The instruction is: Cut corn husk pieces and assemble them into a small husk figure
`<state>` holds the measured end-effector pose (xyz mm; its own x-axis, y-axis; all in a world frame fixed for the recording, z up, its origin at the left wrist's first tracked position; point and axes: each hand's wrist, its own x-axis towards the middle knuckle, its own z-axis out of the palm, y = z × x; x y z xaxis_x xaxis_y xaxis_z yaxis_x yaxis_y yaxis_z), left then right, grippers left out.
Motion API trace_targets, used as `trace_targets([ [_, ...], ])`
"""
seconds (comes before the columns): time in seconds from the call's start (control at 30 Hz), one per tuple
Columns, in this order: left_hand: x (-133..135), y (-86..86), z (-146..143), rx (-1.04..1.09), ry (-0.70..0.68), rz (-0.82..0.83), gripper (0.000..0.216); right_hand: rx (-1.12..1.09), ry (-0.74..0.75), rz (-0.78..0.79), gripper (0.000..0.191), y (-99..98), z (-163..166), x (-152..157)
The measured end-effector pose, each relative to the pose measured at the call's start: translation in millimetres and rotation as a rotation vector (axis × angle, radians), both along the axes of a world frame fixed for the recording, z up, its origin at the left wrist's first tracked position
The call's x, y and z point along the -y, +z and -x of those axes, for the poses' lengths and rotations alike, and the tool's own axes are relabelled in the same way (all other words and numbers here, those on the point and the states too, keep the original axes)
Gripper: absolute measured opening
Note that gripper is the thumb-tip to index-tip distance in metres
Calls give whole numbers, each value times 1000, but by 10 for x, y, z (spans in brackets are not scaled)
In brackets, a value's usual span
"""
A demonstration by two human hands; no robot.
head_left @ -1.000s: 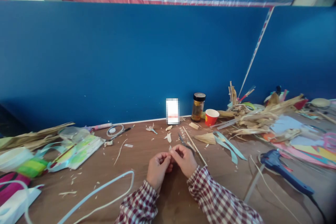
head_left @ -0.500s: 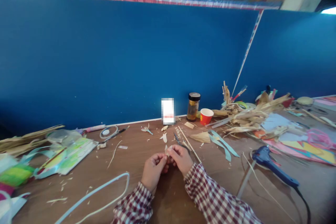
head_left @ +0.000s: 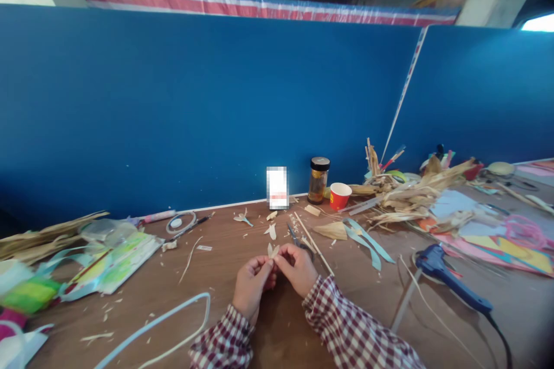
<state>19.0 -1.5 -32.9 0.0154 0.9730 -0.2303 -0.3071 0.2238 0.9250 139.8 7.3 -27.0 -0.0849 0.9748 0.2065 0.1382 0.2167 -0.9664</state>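
Note:
My left hand [head_left: 253,283] and my right hand [head_left: 296,268] meet above the brown table, thumbs and fingertips pinched together. Between them is a small pale flower of dried husk petals [head_left: 272,251], its petals pointing up and away from me; its lower end is hidden by my fingers. Just beyond it lies a loose pale husk piece [head_left: 271,232]. Scissors [head_left: 298,238] rest partly behind my right hand, beside a thin wooden stick [head_left: 314,243]. A finished-looking husk flower with a blue stem [head_left: 243,217] lies farther back to the left.
A blue glue gun [head_left: 452,277] with its cord lies at right. Blue ribbon [head_left: 367,242] and a broad husk piece [head_left: 331,230] lie nearer the middle. Behind stand a dark-lidded jar [head_left: 319,181] and a red paper cup [head_left: 340,196]. A bent pale-blue strip [head_left: 151,323] lies front left.
The petals between my fingers now stand spread and show more clearly. My fingers have shifted slightly around them, and the whole view has tilted up a little.

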Motion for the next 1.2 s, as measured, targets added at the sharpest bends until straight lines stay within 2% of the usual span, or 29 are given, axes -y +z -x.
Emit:
trace_targets([
  [0.47, -6, -25, -5, -31, -2, 1, 34, 41, -31, -13, 13, -77, 17, -25],
  [0.8, -16, -38, 3, -34, -39, 1, 36, -86, 52, 24, 18, -13, 10, 1],
  [1.2, 1, 11, -8, -68, -57, 36, 35, -127, 6, 116, 27, -25, -14, -37],
])
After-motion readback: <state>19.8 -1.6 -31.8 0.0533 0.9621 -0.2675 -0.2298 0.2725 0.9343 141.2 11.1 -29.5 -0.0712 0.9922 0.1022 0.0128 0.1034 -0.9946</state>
